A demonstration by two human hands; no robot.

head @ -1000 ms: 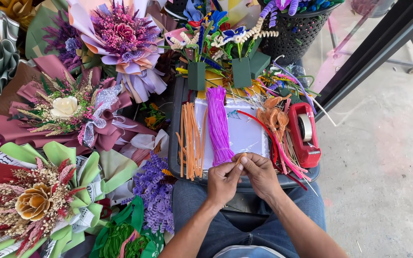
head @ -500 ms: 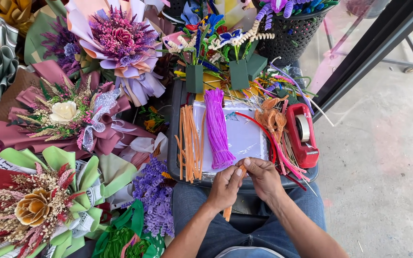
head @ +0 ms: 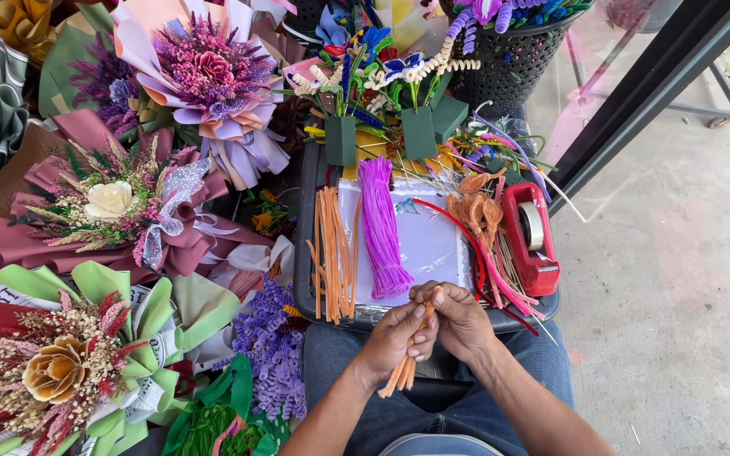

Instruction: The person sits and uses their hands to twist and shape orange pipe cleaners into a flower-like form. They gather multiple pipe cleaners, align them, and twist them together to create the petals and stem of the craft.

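My left hand and my right hand meet over my lap, both closed on a small bunch of orange pipe cleaners whose ends hang down below my fingers. Just beyond my hands lies a dark tray holding a row of orange pipe cleaners, a purple bundle and a white sheet. Folded orange petal shapes lie at the tray's right side.
A red tape dispenser sits on the tray's right edge. Green foam blocks with pipe-cleaner flowers stand behind it, next to a black mesh basket. Wrapped bouquets fill the left. Bare concrete floor lies to the right.
My hands drew back slightly from the tray toward my lap, and the orange bunch now hangs lower below my fingers.
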